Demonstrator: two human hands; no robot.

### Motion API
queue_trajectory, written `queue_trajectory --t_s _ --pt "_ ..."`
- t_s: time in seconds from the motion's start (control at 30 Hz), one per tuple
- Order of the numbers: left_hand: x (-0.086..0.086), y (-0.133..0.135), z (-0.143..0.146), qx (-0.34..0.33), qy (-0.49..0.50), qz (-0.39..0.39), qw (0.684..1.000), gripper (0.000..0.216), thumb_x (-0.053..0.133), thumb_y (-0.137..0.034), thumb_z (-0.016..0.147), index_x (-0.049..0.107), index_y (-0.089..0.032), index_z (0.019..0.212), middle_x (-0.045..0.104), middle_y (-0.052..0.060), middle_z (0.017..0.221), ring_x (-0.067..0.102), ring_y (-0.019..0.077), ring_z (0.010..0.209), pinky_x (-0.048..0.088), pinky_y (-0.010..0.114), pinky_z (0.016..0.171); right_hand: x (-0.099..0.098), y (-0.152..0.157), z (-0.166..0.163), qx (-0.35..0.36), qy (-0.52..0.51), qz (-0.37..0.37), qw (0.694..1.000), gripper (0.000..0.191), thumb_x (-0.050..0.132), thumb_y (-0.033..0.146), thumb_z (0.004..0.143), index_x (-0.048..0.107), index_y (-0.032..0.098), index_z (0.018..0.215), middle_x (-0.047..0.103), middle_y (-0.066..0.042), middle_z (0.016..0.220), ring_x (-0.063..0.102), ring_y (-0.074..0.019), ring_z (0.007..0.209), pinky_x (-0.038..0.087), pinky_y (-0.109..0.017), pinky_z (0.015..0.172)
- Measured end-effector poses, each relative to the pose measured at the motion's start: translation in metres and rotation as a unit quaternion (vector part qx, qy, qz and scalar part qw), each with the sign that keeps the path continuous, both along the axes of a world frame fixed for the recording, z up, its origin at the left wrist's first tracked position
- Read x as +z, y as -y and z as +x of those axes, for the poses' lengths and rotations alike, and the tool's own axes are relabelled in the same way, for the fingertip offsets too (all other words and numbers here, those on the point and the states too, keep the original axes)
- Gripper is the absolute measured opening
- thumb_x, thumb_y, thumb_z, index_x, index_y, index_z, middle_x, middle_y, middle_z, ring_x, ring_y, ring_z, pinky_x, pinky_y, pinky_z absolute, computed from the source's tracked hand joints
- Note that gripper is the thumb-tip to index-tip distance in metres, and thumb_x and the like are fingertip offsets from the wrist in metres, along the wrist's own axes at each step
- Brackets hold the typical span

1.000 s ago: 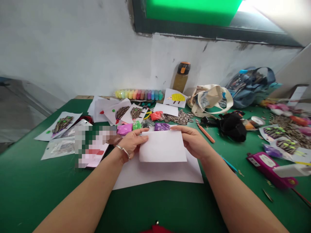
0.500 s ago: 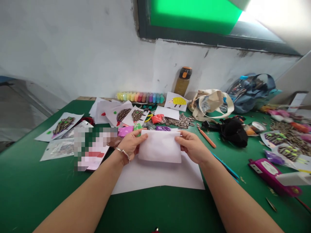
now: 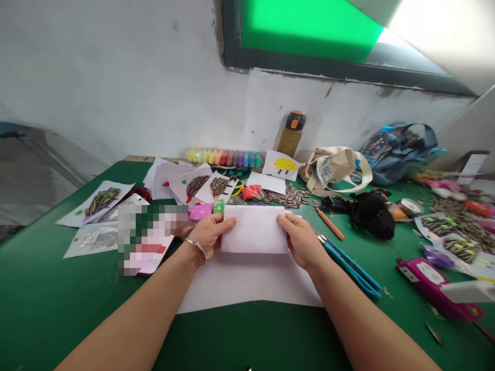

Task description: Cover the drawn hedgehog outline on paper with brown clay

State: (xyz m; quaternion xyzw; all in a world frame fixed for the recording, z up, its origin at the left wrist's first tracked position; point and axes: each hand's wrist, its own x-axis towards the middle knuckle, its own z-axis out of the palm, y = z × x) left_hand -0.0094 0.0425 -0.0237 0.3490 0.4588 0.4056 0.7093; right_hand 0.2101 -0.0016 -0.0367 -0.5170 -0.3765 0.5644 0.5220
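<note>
A small folded sheet of white paper (image 3: 255, 232) is held up level between my hands. My left hand (image 3: 211, 232) pinches its left edge, thumb on the front face; a silver bracelet (image 3: 198, 247) circles that wrist. At the opposite edge my right hand (image 3: 301, 234) grips the paper the same way. Beneath it a larger white sheet (image 3: 251, 283) lies on the green table (image 3: 232, 340). Just behind the paper are a pink clay packet (image 3: 200, 211) and a green one (image 3: 218, 205), partly hidden. The fingers behind the paper are out of sight.
Blue tweezers (image 3: 351, 268) and an orange-handled tool (image 3: 328, 221) lie right of my right hand. Farther back are sunflower seeds (image 3: 290, 197), seed hedgehog pictures (image 3: 198, 183), a bottle (image 3: 292, 134) and a canvas bag (image 3: 336, 170). A magenta glue gun (image 3: 436, 288) lies at right.
The folded paper has risen slightly and its lower edge is higher above the large sheet. My right hand has shifted a little, uncovering more of the blue tweezers. Both hands keep hold.
</note>
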Motion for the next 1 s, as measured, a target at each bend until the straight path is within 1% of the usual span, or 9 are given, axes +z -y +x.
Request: queue_trajectory --t_s 0.1,0.2,0.37,0.47,0.53,0.67,0.8,0.9,1.0 --pt "0.0004 0.001 0.0009 0.005 0.009 -0.008 1.0 0.032 0.086 -0.031 0.06 0.067 -0.013 0.079 0.069 0.005 0.069 0.063 0.0152 0.057 0.053 0.025 0.052 -0.0041 -0.0012 -0.0036 -0.019 0.015 0.016 1.0 0.036 0.069 0.057 0.071 0.06 0.023 0.076 0.056 0.002 0.055 0.05 -0.0157 0.054 0.035 -0.026 0.048" --pt "0.0015 0.002 0.0008 0.012 0.012 -0.012 1.0 0.031 0.084 -0.034 0.063 0.066 -0.014 0.079 0.067 0.003 0.066 0.062 0.0144 0.055 0.052 0.025 0.049 -0.004 -0.0016 -0.003 -0.025 0.022 0.022 0.999 0.034 0.07 0.056 0.071 0.061 0.023 0.075 0.054 0.003 0.053 0.049 -0.0163 0.054 0.034 -0.027 0.048" --pt "0.0017 0.0008 -0.001 0.031 0.007 0.005 0.999 0.031 0.086 -0.032 0.057 0.065 -0.014 0.071 0.064 -0.001 0.062 0.058 0.0112 0.053 0.047 0.021 0.046 0.0025 0.0008 -0.0039 -0.023 0.005 0.028 0.999 0.034 0.071 0.055 0.071 0.062 0.022 0.075 0.057 0.001 0.056 0.05 -0.0165 0.055 0.036 -0.027 0.05" --pt "0.0007 0.0003 -0.0006 0.037 0.001 0.018 0.999 0.033 0.087 -0.032 0.054 0.064 -0.013 0.068 0.062 -0.002 0.059 0.055 0.0095 0.051 0.043 0.019 0.044 0.0043 0.0018 -0.0048 -0.016 -0.039 0.032 0.999 0.034 0.067 0.055 0.076 0.062 0.021 0.075 0.059 0.0 0.062 0.05 -0.0158 0.056 0.037 -0.027 0.05" --pt "0.0004 0.001 0.0009 0.036 0.0 0.024 0.999 0.034 0.088 -0.033 0.054 0.064 -0.013 0.067 0.061 -0.002 0.058 0.055 0.0096 0.05 0.042 0.019 0.044 0.0028 0.0012 -0.0041 -0.026 -0.049 0.03 0.998 0.034 0.066 0.054 0.077 0.061 0.021 0.074 0.059 0.0 0.062 0.048 -0.0146 0.055 0.036 -0.027 0.049" --pt "0.0003 0.0035 0.004 0.025 0.005 0.024 0.999 0.04 0.087 -0.041 0.054 0.065 -0.013 0.071 0.062 -0.001 0.061 0.057 0.0119 0.054 0.045 0.021 0.047 -0.003 -0.0011 -0.0015 -0.076 0.011 0.035 0.996 0.033 0.069 0.051 0.075 0.057 0.021 0.068 0.053 0.003 0.06 0.042 -0.0122 0.053 0.035 -0.025 0.05" --pt "-0.0004 0.0038 0.0049 0.033 0.002 0.029 0.999 0.045 0.088 -0.044 0.051 0.066 -0.013 0.075 0.062 -0.001 0.064 0.056 0.0112 0.056 0.047 0.021 0.048 -0.0034 -0.0011 -0.0018 -0.094 0.07 0.061 0.991 0.035 0.066 0.054 0.077 0.057 0.021 0.068 0.053 0.002 0.062 0.045 -0.0143 0.059 0.037 -0.026 0.054" --pt "-0.0019 0.0032 0.0048 0.042 -0.001 0.039 0.998 0.045 0.089 -0.043 0.048 0.065 -0.013 0.07 0.058 -0.002 0.06 0.055 0.0104 0.055 0.046 0.02 0.049 -0.0004 0.0002 -0.0042 -0.103 0.078 0.073 0.989 0.036 0.064 0.055 0.077 0.059 0.02 0.071 0.055 0.002 0.064 0.047 -0.0153 0.062 0.037 -0.026 0.054" --pt "-0.0032 0.0033 0.005 0.046 -0.002 0.046 0.998 0.044 0.09 -0.042 0.048 0.063 -0.013 0.066 0.056 -0.003 0.058 0.053 0.0091 0.054 0.045 0.019 0.048 0.0025 0.0017 -0.0064 -0.108 0.061 0.072 0.99 0.034 0.063 0.053 0.079 0.06 0.02 0.072 0.055 0.002 0.066 0.047 -0.0147 0.065 0.038 -0.025 0.057"
